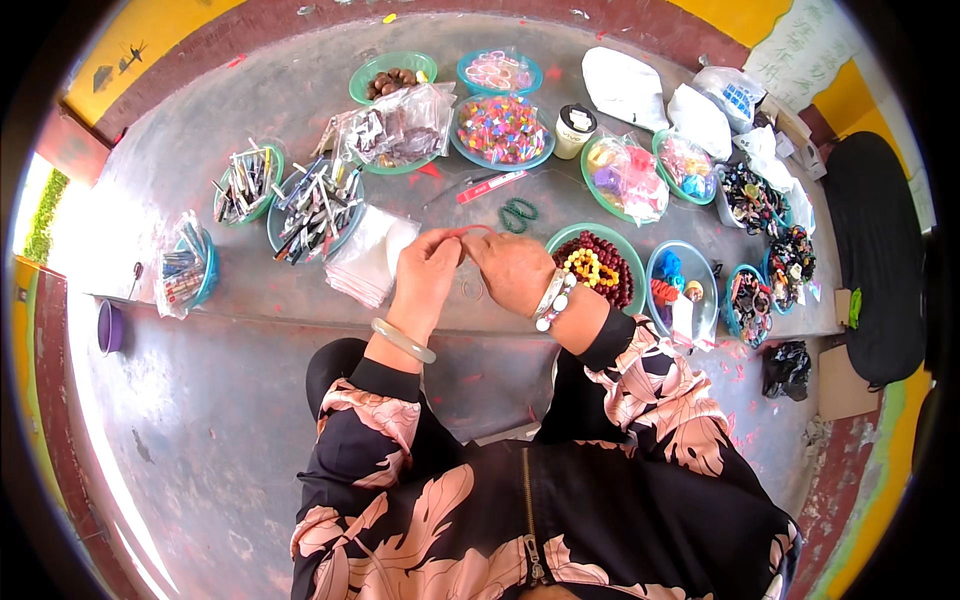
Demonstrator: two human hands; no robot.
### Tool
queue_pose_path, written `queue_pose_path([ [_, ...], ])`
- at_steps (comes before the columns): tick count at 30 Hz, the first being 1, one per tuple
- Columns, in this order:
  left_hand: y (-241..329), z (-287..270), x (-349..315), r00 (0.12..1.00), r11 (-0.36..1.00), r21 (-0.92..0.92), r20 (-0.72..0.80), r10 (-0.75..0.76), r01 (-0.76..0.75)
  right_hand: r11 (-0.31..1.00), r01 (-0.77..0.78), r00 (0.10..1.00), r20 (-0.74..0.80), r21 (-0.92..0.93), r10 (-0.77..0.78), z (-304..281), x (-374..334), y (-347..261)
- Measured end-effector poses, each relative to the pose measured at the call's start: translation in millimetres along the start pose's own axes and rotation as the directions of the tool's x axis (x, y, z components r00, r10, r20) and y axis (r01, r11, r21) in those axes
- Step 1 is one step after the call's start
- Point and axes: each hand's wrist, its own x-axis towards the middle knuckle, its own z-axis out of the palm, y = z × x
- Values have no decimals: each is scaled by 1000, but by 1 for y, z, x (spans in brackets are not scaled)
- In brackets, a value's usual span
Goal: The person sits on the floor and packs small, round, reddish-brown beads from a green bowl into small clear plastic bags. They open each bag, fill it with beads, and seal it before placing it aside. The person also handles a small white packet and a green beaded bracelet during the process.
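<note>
A thin red cord point(470, 229) is pinched at the fingertips of both hands, above the near edge of the grey ledge. My left hand point(428, 268) is closed on one part of it, and my right hand point(512, 272) closes on it from the other side. Just beyond my right hand lies a loop of dark green beads point(517, 214). Between my wrists a thin pale ring-like loop point(472, 289) shows, too small to identify. Flat clear plastic bags point(368, 262) lie in a stack beside my left hand. A green bowl of dark red and yellow beads point(632, 262) stands behind my right wrist.
Bowls of pens point(316, 208) stand at left. Farther back are a bowl of colourful small pieces point(502, 130), packaged brown items point(405, 125) and a lidded cup point(574, 130). White bags point(622, 85) and bowls of hair ties point(752, 195) crowd the right; a purple bucket point(110, 327) sits lower left.
</note>
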Motion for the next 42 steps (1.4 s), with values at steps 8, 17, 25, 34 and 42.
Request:
queue_pose_path([
  [8, 21, 7, -2, 999, 999, -38, 33, 3, -1, 940, 86, 911, -408, 330, 60, 31, 7, 13],
  [17, 7, -6, 8, 986, 999, -45, -169, 0, -8, 930, 267, 899, -412, 252, -146, 20, 7, 6],
  [25, 18, -3, 8, 983, 989, -151, -182, -39, 11, 778, -529, 836, 48, 338, 547, 96, 52, 165],
  [34, 15, -3, 8, 984, 987, -157, -166, -67, 41, 630, -765, 569, 318, -134, 758, 196, 54, 184],
  [42, 20, -1, 8, 986, 986, -153, -141, -84, 62, 602, -795, 550, 333, -72, 766, 231, 57, 195],
])
